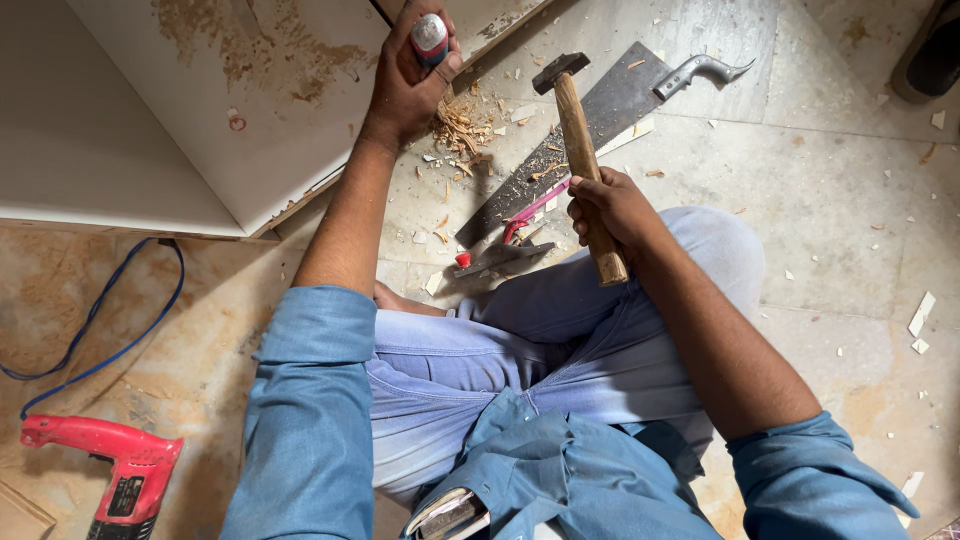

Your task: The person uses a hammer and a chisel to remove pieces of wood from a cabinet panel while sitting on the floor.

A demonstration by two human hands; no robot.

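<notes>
My left hand (408, 80) is closed around a tool with a red, grey-capped handle (431, 38), held upright against the edge of a white board (200, 110). A pile of wood chips (460, 125) lies just right of it. My right hand (610, 208) grips the wooden handle of a hammer (583, 150), whose dark metal head (560, 71) is raised and points toward the board. I sit on the floor in blue jeans and a blue shirt.
A handsaw (600, 110) with a grey handle lies on the tiled floor under the hammer. A pink pencil (535, 207) and a small metal tool (500, 258) lie near my knee. A red power drill (110, 465) with a blue cord (100, 320) sits at lower left. A dark sandal (935, 55) is at top right.
</notes>
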